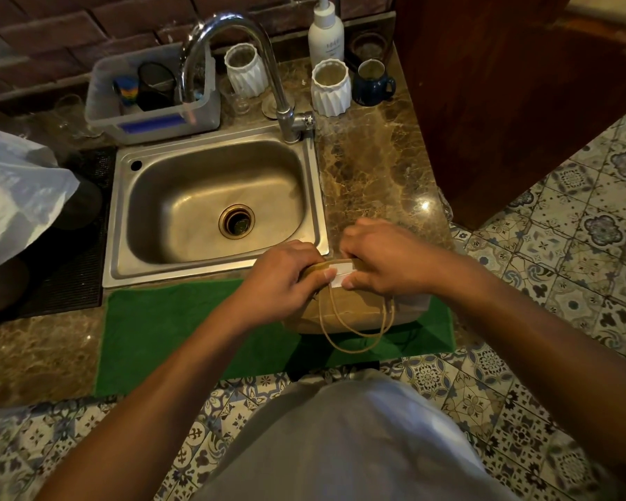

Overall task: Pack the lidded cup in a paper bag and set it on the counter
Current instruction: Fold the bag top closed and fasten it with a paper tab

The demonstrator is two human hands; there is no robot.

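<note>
A brown paper bag (355, 309) stands on a green cloth (181, 320) at the front of the marble counter (373, 168), just right of the sink. Its top is folded over and a white strip (337, 274) lies across the fold. My left hand (286, 280) pinches the fold and the strip from the left. My right hand (384, 258) pinches them from the right. The bag's cord handles (355, 334) hang down its front. The lidded cup is not visible; the closed bag hides whatever is inside.
A steel sink (217, 207) with a tall tap (239, 66) lies left of the bag. Behind it stand a plastic tub (149, 99), two white ribbed vases (329, 88), a blue mug (371, 83) and a pump bottle (326, 34). A wooden cabinet (503, 103) bounds the right.
</note>
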